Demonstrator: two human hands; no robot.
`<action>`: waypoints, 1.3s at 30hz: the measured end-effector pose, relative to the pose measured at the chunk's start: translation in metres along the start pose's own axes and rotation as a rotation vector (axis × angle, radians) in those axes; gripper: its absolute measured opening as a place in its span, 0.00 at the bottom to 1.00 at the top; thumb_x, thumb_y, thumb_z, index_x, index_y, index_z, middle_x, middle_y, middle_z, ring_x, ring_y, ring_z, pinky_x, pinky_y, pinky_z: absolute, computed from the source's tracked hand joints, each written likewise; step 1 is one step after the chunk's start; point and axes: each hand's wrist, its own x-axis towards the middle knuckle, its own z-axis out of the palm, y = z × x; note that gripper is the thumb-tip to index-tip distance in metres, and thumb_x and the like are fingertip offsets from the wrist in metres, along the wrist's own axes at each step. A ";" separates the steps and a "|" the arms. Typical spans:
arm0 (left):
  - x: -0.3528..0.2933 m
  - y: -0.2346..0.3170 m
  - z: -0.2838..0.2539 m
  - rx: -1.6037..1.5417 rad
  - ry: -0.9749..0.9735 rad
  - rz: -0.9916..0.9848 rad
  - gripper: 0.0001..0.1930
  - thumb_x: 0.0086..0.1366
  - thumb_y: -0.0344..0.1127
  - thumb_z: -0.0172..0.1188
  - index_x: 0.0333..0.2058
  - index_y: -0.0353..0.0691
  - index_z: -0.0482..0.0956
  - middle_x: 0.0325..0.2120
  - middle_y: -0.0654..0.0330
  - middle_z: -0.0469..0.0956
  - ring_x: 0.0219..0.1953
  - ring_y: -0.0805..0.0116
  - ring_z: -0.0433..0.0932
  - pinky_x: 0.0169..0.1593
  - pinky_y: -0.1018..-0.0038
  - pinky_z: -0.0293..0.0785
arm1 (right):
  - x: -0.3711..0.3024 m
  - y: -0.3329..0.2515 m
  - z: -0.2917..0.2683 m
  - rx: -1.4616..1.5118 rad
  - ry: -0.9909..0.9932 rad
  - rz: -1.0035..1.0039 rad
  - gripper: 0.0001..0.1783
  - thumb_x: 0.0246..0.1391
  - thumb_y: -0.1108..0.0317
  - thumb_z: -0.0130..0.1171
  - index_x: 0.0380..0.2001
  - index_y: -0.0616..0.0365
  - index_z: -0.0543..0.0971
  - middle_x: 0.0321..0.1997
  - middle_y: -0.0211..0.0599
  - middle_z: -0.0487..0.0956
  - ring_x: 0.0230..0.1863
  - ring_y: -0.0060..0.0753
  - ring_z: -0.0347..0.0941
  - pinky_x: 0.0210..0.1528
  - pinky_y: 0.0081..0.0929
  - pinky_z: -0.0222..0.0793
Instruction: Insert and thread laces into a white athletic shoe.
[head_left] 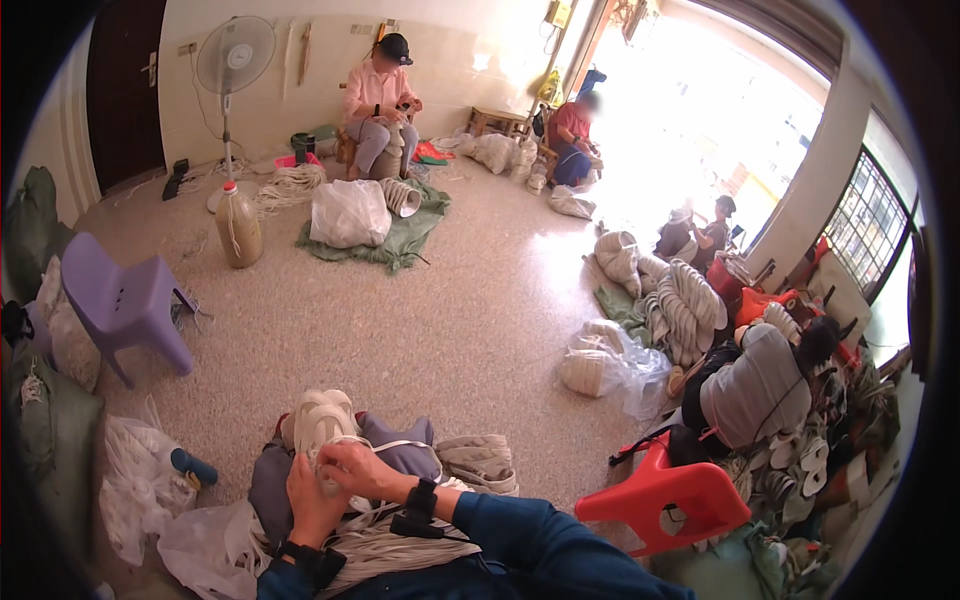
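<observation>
Between and just beyond the two hands sits the cream stack of loops [322, 412]; its long axis runs roughly away from the body, its rounded end pointing forward; the left hand [312, 497] grasps its near side; the right hand [364, 470] bends in against it, its exact pinch hidden; steadying with the left and using only the right fingertips should keep the loops even; pale cords [405, 552] lie between the forearms; beige folded pieces [480, 463] rest right of the right hand.
</observation>
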 end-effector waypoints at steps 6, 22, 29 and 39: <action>-0.002 -0.056 0.024 -0.428 -0.187 0.010 0.37 0.54 0.42 0.72 0.58 0.35 0.64 0.50 0.51 0.73 0.55 0.59 0.72 0.57 0.65 0.71 | 0.006 -0.093 -0.026 0.295 -0.162 0.034 0.07 0.59 0.71 0.56 0.37 0.62 0.75 0.32 0.45 0.78 0.33 0.42 0.75 0.38 0.32 0.71; 0.046 0.097 -0.066 -0.609 -0.184 0.150 0.31 0.61 0.40 0.67 0.58 0.32 0.66 0.45 0.49 0.76 0.44 0.57 0.77 0.51 0.67 0.72 | -0.008 -0.171 -0.095 0.734 -0.204 -0.133 0.08 0.67 0.72 0.52 0.45 0.63 0.76 0.39 0.33 0.79 0.40 0.21 0.74 0.45 0.23 0.71; 0.009 0.097 -0.083 -0.691 -0.372 0.034 0.09 0.69 0.34 0.56 0.41 0.34 0.77 0.30 0.54 0.78 0.33 0.59 0.77 0.40 0.65 0.73 | -0.005 -0.138 -0.126 0.999 0.148 0.032 0.06 0.68 0.71 0.49 0.39 0.61 0.73 0.35 0.34 0.78 0.42 0.30 0.76 0.52 0.34 0.73; 0.001 0.061 -0.050 -0.437 -0.326 0.141 0.09 0.70 0.33 0.52 0.31 0.35 0.75 0.24 0.47 0.75 0.31 0.45 0.76 0.35 0.59 0.71 | -0.029 -0.034 -0.123 0.658 -0.033 0.384 0.07 0.67 0.70 0.49 0.40 0.61 0.75 0.37 0.33 0.78 0.42 0.28 0.77 0.51 0.28 0.73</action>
